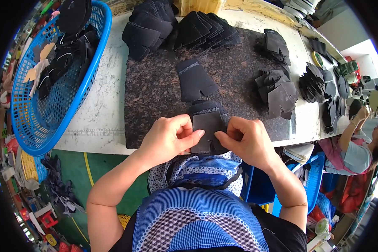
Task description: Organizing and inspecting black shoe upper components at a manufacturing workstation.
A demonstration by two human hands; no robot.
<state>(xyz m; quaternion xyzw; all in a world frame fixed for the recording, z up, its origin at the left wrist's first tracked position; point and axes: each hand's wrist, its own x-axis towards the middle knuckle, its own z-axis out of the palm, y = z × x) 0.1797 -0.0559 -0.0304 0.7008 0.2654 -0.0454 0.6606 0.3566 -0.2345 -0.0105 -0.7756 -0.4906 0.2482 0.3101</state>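
Note:
At the near edge of the speckled dark stone slab (pixel 151 98), my left hand (pixel 170 136) and my right hand (pixel 250 140) face each other. Between them lies a smooth dark grey notched piece (pixel 208 129), its left and right edges pinched by my thumbs and curled fingers. Under it sits a black fabric piece (pixel 206 106), its top showing beyond the grey one. Farther up the slab, another black notched piece (pixel 196 80) lies flat with a grey strip along its top edge. My fingertips are partly hidden behind the thumbs.
Fanned stacks of black pieces (pixel 206 31) line the slab's far side. Smaller piles (pixel 277 94) lie at its right, with more on the white table (pixel 94 109). A blue plastic basket (pixel 94 63) stands at the left. A person (pixel 350 153) works at the far right.

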